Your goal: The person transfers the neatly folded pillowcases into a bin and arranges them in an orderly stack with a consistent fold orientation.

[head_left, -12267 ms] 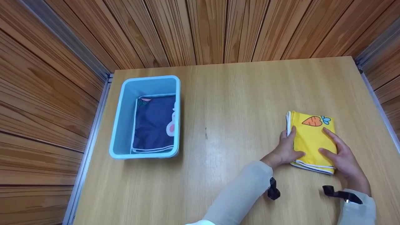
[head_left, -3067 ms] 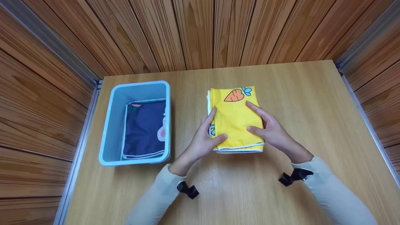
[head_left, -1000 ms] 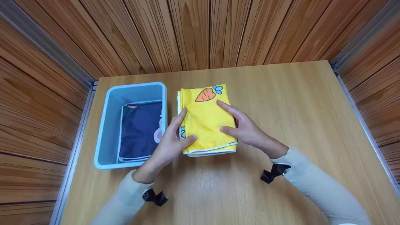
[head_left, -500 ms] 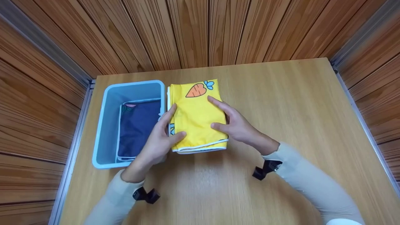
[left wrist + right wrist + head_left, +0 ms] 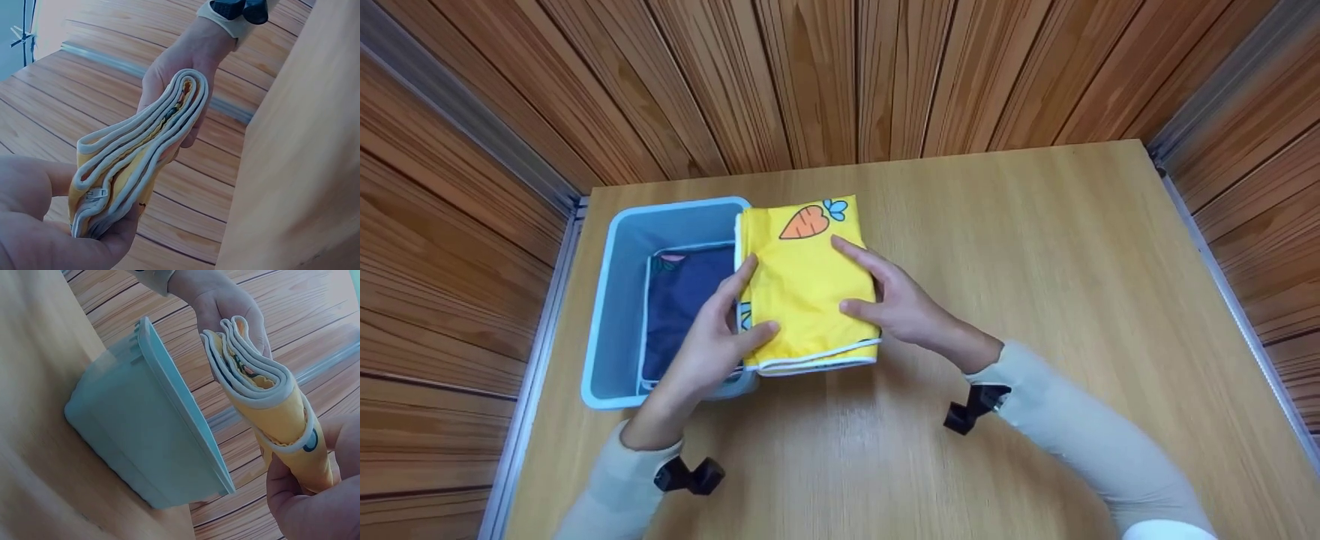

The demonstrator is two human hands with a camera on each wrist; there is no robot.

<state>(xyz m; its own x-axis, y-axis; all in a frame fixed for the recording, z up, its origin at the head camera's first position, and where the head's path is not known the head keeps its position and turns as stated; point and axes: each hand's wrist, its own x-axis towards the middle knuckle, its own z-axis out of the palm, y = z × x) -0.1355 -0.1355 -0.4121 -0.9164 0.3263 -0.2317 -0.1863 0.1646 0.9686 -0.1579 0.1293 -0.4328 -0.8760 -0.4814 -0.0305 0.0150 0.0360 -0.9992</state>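
Note:
A folded yellow cloth point(image 5: 810, 285) with white edging and a carrot print is held in the air between both hands. My left hand point(image 5: 709, 341) grips its left side, thumb on top and fingers underneath. On the right side my right hand point(image 5: 904, 304) pinches it the same way. Its stacked layers show in the left wrist view, with a small white plastic piece point(image 5: 96, 194) among them. The cloth covers the right rim of a light blue bin point(image 5: 619, 300) in the head view. Inside the bin lies a folded navy cloth point(image 5: 682, 300), its right part hidden.
The bin point(image 5: 135, 427) stands on the wooden table point(image 5: 1020, 262) near its left edge, below the cloth in the right wrist view. Wood-panelled walls point(image 5: 817, 82) enclose the back and sides. Small black devices point(image 5: 690, 476) are strapped at the wrists.
From the table's right side, both hands have carried the yellow cloth leftward. In the last second it has come from beside the bin to over its right rim. The navy cloth stays put.

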